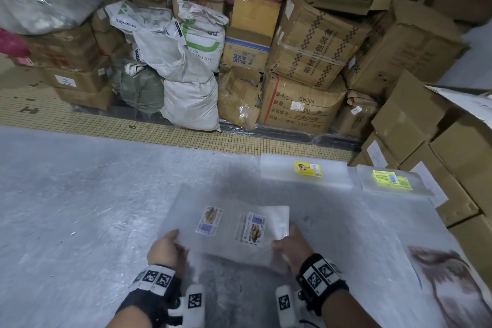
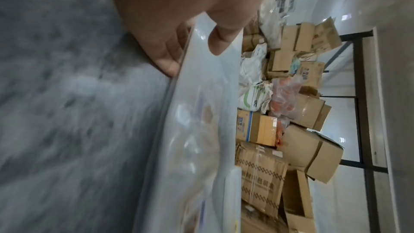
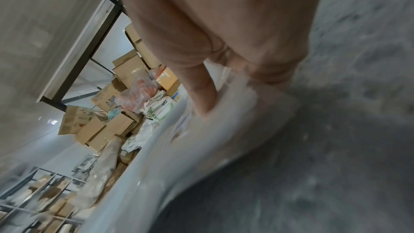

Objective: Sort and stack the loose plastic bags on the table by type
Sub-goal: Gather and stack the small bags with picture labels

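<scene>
Hands at the bottom centre of the head view share one bundle of clear plastic bags (image 1: 229,229): the left hand (image 1: 166,249) pinches its near left edge, thumb on top and fingers (image 2: 165,54) underneath, and the right hand (image 1: 291,247) pinches the near right corner the same way, with its thumb (image 3: 201,89) pressed on the film. Two printed labels showing a bread picture sit side by side inside the bundle, which hangs just above the grey table (image 1: 80,208). Toward the upper right of the table lie a stack with a yellow label (image 1: 306,170) and, just beside it, a stack with a green-yellow label (image 1: 391,181). Cardboard boxes (image 1: 314,45) and white sacks (image 1: 186,82) fill the top of the frame.
</scene>
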{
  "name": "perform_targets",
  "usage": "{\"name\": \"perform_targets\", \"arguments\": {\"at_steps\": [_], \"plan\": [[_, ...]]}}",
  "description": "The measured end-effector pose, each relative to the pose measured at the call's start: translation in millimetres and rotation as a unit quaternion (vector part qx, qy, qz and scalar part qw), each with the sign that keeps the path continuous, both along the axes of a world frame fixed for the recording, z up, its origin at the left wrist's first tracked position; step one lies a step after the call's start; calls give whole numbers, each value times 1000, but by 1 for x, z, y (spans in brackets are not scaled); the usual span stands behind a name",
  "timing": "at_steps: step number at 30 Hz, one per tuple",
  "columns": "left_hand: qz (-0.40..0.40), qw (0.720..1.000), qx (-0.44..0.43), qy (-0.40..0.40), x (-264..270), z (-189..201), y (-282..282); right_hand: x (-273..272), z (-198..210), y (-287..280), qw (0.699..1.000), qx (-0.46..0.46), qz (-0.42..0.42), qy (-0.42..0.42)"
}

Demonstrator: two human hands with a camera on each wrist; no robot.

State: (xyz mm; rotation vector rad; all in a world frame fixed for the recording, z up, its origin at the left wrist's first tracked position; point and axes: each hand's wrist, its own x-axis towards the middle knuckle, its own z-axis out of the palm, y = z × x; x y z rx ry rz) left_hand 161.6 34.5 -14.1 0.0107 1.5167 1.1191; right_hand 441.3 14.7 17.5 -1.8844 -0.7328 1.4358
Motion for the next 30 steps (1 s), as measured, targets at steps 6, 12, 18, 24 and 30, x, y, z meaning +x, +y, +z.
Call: {"name": "perform_targets", "arguments": {"at_steps": [6, 12, 18, 24, 30], "plan": [[-133, 989, 11, 60, -29, 26, 15, 22, 4, 2, 997, -10, 68, -45], [-282, 956, -8, 77, -19, 41, 36, 27, 7, 4, 995, -20, 86, -53], [-360, 909, -10, 210, -11, 38, 42, 25, 12, 2, 996, -36, 70, -40], [-392, 886, 13, 246, -7, 38, 41, 22, 13, 6, 998, -40, 37, -23], [-384, 885, 51, 257, -9, 35, 36, 18, 13, 7, 995, 15, 51, -84]]}}
